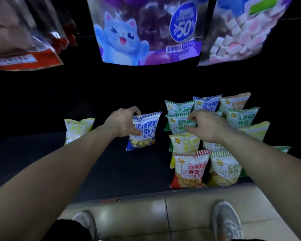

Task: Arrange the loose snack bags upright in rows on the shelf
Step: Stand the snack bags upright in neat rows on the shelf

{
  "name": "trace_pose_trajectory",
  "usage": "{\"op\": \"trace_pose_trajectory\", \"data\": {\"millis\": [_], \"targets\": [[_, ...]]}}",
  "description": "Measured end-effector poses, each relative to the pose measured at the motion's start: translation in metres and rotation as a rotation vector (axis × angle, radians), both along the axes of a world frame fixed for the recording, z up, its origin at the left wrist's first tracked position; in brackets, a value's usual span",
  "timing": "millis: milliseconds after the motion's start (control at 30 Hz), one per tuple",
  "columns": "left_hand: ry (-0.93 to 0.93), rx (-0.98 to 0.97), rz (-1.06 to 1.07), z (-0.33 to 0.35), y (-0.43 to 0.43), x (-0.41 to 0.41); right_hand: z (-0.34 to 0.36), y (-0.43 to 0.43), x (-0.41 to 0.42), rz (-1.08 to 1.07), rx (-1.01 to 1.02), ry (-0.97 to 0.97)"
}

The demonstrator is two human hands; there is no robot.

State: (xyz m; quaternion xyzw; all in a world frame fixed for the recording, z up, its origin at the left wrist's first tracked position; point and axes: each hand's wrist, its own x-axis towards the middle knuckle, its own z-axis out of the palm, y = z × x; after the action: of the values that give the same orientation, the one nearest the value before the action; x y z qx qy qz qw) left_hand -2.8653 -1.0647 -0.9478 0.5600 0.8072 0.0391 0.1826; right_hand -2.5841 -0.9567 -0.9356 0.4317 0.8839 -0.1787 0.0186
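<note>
My left hand (122,123) grips the left edge of a blue-striped snack bag (144,132), holding it upright above the dark shelf (97,171). My right hand (207,126) pinches the right edge of a green-striped bag (178,125) standing in the rows. Several bags stand upright in rows at the right: a yellow bag (184,143), a red-striped bag (189,168) and a green-yellow bag (223,171) at the front, more green, blue and orange ones behind. A lone yellow bag (77,129) stands at the left.
Large hanging packs fill the top: a red-edged clear pack (21,40), a purple cat-printed pack (146,30) and a marshmallow pack (241,30). The shelf's front edge (146,193) runs above a tiled floor with my grey shoes (228,221).
</note>
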Motion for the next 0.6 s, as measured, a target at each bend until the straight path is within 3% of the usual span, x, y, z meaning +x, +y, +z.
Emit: {"op": "trace_pose_trajectory", "data": {"millis": [467, 600], "targets": [[-0.082, 0.052, 0.124, -0.085, 0.087, -0.022, -0.044, 0.036, -0.003, -0.038, -0.007, -0.052], [0.113, 0.093, 0.099, -0.092, 0.090, -0.021, -0.047, 0.035, -0.005, -0.052, -0.016, -0.052]]}}
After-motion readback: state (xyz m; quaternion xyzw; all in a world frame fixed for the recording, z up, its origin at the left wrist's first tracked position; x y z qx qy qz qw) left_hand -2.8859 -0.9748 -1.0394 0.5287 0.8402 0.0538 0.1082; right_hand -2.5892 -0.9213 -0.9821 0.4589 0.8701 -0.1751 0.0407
